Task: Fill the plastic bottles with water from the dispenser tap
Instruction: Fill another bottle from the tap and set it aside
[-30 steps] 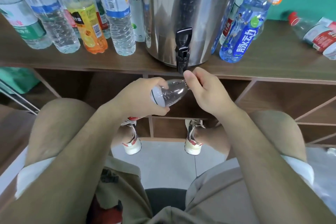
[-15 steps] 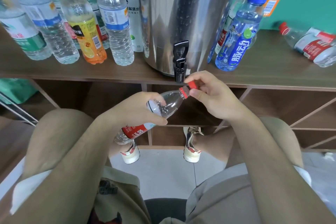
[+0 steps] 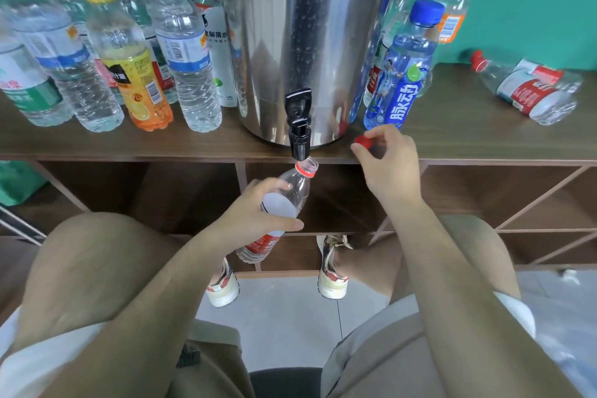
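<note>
Clear bottle [image 3: 296, 187] in left hand [image 3: 253, 215], mouth under tap [image 3: 299, 126]; red cap [image 3: 362, 141] in pinch of right hand [image 3: 389, 165] at shelf [image 3: 161, 147] edge.

The left hand [image 3: 258, 213] reaches forward from the lower left on a bare forearm. Its fingers and thumb wrap round the shoulder of a clear plastic bottle with a red label [image 3: 292, 192], which it holds tilted (neck uppermost, pointing away from the body). The right hand [image 3: 391, 165] sits higher and further right, wrist bent, pinching a small red screw cap [image 3: 363, 141] between thumb and fingertips.
</note>
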`<action>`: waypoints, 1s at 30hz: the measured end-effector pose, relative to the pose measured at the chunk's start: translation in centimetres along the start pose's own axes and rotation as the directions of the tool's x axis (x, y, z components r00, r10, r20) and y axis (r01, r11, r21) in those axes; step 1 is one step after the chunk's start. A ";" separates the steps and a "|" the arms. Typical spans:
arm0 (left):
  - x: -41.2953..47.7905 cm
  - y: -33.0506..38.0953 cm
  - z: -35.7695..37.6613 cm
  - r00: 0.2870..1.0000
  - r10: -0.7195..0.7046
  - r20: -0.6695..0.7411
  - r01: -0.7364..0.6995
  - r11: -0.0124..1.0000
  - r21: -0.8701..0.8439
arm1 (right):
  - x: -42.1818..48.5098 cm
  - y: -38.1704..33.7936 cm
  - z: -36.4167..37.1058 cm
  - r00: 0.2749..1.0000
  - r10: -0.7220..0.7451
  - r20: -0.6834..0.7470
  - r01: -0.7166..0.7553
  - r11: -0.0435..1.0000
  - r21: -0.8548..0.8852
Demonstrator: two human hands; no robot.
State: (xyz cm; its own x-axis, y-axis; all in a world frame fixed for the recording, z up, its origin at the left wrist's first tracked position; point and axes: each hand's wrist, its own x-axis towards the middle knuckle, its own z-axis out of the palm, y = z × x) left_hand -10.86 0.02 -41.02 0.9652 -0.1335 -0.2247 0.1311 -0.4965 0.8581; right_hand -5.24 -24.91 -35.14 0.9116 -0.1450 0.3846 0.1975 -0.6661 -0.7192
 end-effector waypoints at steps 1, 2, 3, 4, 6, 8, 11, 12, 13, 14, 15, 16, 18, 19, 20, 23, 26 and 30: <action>0.0 -0.1 0.3 1.000 -0.005 0.008 0.005 1.000 -0.013 | 0.0 0.0 0.3 1.000 -0.012 0.004 0.012 1.000 -0.028; 0.1 -0.3 0.6 1.000 -0.011 0.012 0.011 1.000 -0.022 | 0.0 0.0 0.5 1.000 -0.013 0.010 0.014 0.999 -0.049; 0.1 -0.4 0.8 1.000 -0.017 0.013 0.018 0.999 -0.034 | 0.0 0.1 0.7 1.000 -0.011 0.016 0.012 0.998 -0.060; 0.1 -0.5 1.1 1.000 -0.023 0.012 0.024 0.998 -0.059 | 0.0 0.2 0.7 1.000 -0.009 0.018 0.010 0.998 -0.060; 0.0 -0.6 1.5 1.000 -0.025 0.006 0.026 0.993 -0.117 | -0.1 0.3 0.7 1.000 0.005 0.016 -0.004 0.998 -0.056; 0.1 -0.6 1.8 1.000 -0.020 -0.009 0.019 0.989 -0.149 | -0.3 0.2 0.5 1.000 0.006 -0.002 -0.006 0.998 -0.063; 0.3 -0.6 2.1 0.999 -0.025 -0.043 0.016 0.982 -0.187 | -0.7 -1.2 -0.3 0.994 -0.066 -0.086 0.067 0.998 0.006; 0.3 -0.7 2.2 0.998 -0.031 -0.053 0.020 0.980 -0.200 | -0.7 -2.4 -0.8 0.989 -0.107 -0.104 0.113 0.992 0.060; 0.4 -0.8 2.2 0.997 -0.035 -0.062 0.021 0.978 -0.209 | -0.7 -3.9 -1.4 0.983 -0.149 -0.110 0.163 0.977 0.134; 0.4 -0.8 2.3 0.997 -0.035 -0.069 0.020 0.976 -0.215 | -0.7 -5.5 -2.1 0.974 -0.207 -0.096 0.223 0.954 0.203; 0.4 -0.8 2.4 0.997 -0.034 -0.074 0.016 0.975 -0.223 | -0.7 -7.1 -2.7 0.955 -0.290 -0.062 0.296 0.923 0.244; 0.5 -0.8 2.5 0.997 -0.030 -0.075 0.011 0.972 -0.236 | -0.6 -8.7 -3.3 0.923 -0.385 -0.004 0.373 0.892 0.256; 0.6 -0.8 2.6 0.997 -0.017 -0.071 -0.001 0.967 -0.253 | -0.2 -11.2 -4.1 0.843 -0.508 0.177 0.467 0.854 0.228; 0.7 -0.7 2.6 0.998 -0.012 -0.068 -0.006 0.967 -0.256 | 0.2 -12.2 -4.3 0.808 -0.524 0.269 0.489 0.851 0.191; 0.8 -0.7 2.7 0.998 -0.009 -0.064 -0.008 0.965 -0.263 | 0.6 -13.0 -4.3 0.784 -0.518 0.343 0.501 0.853 0.145; 0.9 -0.8 2.8 0.999 -0.014 -0.048 -0.001 0.956 -0.294 | 1.3 -14.2 -3.8 0.770 -0.418 0.482 0.461 0.887 0.034; 1.0 -1.0 2.8 0.999 -0.010 -0.030 0.000 0.956 -0.295 | 1.3 -14.2 -3.3 0.750 -0.426 0.506 0.482 0.876 0.022; 1.2 -1.1 2.9 1.000 0.008 -0.020 -0.014 0.956 -0.293 | 1.1 -13.3 -2.9 0.756 -0.501 0.422 0.527 0.847 0.062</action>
State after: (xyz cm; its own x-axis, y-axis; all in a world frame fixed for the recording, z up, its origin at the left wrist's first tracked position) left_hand -10.52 -2.12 -43.54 0.9706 -0.1199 -0.2085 0.1786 -0.2212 0.9587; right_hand -7.95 -18.37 -23.50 0.7419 0.5327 0.4072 0.6704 -0.5957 -0.4423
